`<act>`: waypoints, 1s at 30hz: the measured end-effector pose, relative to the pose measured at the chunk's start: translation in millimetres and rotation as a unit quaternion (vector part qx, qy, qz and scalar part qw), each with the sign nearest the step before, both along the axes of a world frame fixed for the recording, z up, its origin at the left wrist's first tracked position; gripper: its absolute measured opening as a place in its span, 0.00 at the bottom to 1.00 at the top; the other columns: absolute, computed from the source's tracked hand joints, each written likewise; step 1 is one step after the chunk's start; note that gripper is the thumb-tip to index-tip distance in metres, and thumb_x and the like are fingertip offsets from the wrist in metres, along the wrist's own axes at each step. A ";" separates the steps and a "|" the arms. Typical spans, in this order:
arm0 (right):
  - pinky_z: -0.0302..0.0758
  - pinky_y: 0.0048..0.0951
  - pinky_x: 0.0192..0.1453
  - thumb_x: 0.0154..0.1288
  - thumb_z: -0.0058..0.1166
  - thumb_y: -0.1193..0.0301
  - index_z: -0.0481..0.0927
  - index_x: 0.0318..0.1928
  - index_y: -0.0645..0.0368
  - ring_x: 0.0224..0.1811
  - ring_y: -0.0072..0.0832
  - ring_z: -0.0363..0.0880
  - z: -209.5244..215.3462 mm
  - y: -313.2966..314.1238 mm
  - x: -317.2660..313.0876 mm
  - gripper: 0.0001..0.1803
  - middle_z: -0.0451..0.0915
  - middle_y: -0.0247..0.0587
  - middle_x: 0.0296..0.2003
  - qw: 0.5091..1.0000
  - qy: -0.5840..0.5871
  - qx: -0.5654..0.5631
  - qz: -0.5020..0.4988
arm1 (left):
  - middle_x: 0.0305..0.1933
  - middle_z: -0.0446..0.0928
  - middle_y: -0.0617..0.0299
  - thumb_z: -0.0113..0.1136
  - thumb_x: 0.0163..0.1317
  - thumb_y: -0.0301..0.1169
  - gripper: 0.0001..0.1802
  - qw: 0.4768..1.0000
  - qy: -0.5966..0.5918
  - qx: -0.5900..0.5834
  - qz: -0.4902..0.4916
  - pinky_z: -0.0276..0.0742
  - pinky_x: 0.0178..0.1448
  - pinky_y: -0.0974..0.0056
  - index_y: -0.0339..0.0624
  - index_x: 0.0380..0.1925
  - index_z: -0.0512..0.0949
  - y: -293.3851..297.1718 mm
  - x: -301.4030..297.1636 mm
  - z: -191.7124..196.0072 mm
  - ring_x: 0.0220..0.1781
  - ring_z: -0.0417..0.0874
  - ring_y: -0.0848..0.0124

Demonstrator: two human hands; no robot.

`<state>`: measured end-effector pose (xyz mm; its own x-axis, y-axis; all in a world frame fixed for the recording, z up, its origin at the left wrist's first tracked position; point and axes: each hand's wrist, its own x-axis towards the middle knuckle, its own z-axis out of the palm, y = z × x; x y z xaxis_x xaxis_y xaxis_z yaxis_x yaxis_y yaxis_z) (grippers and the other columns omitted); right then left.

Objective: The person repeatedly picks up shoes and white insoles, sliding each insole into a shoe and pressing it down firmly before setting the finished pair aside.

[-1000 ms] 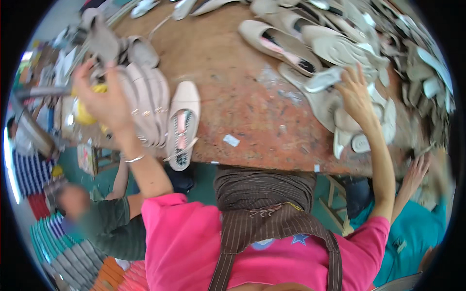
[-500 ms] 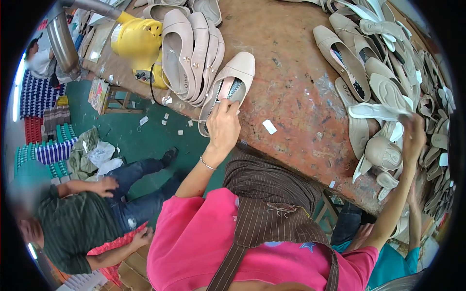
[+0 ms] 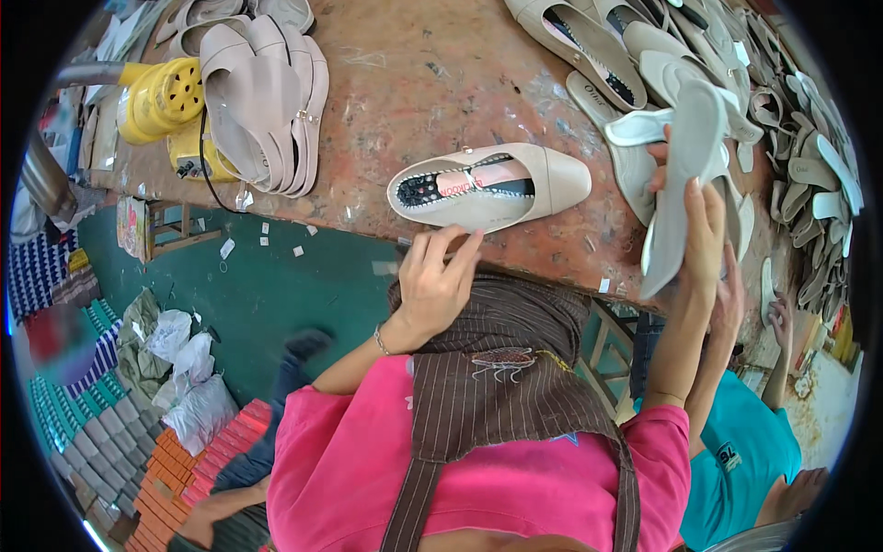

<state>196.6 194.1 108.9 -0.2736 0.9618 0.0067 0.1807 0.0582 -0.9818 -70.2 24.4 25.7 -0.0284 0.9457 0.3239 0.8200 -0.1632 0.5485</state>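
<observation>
A beige flat shoe [image 3: 563,184] lies on the worn table [image 3: 405,110], its toe pointing right. Its inside shows a dark dotted lining and a pink strip. My left hand [image 3: 437,281] is just at the shoe's near side, fingers bent and apart, holding nothing; whether the fingertips touch it I cannot tell. In my right hand [image 3: 704,230] a long pale insole [image 3: 685,175] stands nearly upright, tilted, at the table's right. Part of that hand's fingers are hidden behind the insole.
Nested beige shoes [image 3: 308,110] stand at the left beside a yellow device [image 3: 170,97] with a black cable. More shoes and insoles [image 3: 814,175] crowd the right side. A co-worker in a teal shirt [image 3: 745,442] reaches in close to my right arm. Another person's leg shows lower left.
The beige shoe has come away from the nested shoes and turned to lie crosswise at the table's near edge. My left hand has let go of it. My right hand has lifted an insole.
</observation>
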 end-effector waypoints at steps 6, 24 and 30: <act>0.72 0.34 0.52 0.66 0.55 0.66 0.73 0.65 0.61 0.50 0.32 0.75 -29.0 -18.3 -44.1 0.27 0.77 0.44 0.57 0.941 -0.233 0.210 0.128 | 0.42 0.76 0.53 0.62 0.65 0.24 0.09 0.927 -0.334 -0.048 0.162 0.80 0.37 0.64 0.33 0.43 0.76 -13.7 -12.5 -18.4 0.41 0.79 0.66; 0.76 0.40 0.59 0.50 0.64 0.78 0.88 0.41 0.56 0.53 0.43 0.80 -98.6 -26.4 -158.5 0.15 0.81 0.47 0.50 0.908 -0.172 0.244 0.294 | 0.30 0.78 0.61 0.69 0.60 0.25 0.22 0.900 -0.343 -0.094 0.252 0.77 0.23 0.73 0.26 0.53 0.75 23.5 -49.8 -39.6 0.23 0.80 0.80; 0.76 0.40 0.61 0.48 0.61 0.78 0.86 0.43 0.60 0.57 0.44 0.78 -89.4 -23.2 -164.7 0.17 0.79 0.48 0.53 0.871 -0.216 0.293 0.330 | 0.24 0.80 0.63 0.68 0.61 0.26 0.12 0.917 -0.271 -0.083 0.280 0.70 0.20 0.73 0.30 0.42 0.81 36.4 -55.0 -37.5 0.20 0.78 0.82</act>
<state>31.9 170.9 19.6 -0.8638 0.4609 0.2036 0.2632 0.7573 -0.5977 -125.2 60.8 -11.8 -0.6385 0.7691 -0.0275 0.3501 0.3221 0.8796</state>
